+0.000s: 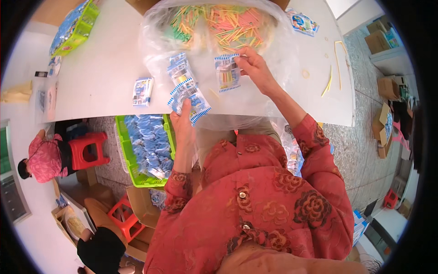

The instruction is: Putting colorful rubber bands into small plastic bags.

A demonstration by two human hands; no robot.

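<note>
My left hand (pixel 184 122), at the table's near edge, grips a blue-and-white packet (pixel 190 98) between thumb and fingers. Another packet (pixel 179 68) of the same kind touches its far end; whether the two are joined I cannot tell. To the right, my right hand (pixel 253 68) pinches the upper right side of a partly clear packet (pixel 226 75) with blue striped ends. Some yellow and dark contents show through its film. Beyond both hands, a clear plastic bag (pixel 157 34) holds many thin sticks (pixel 235 25) in pink, yellow, orange and green.
A small packet stack (pixel 143 91) lies left of my left hand. Below the table edge stands a green crate (pixel 132 171) full of blue packets. Another green basket (pixel 82 34) is at the far left. Loose yellow sticks (pixel 327 82) lie right. Two people (pixel 45 157) are at the left.
</note>
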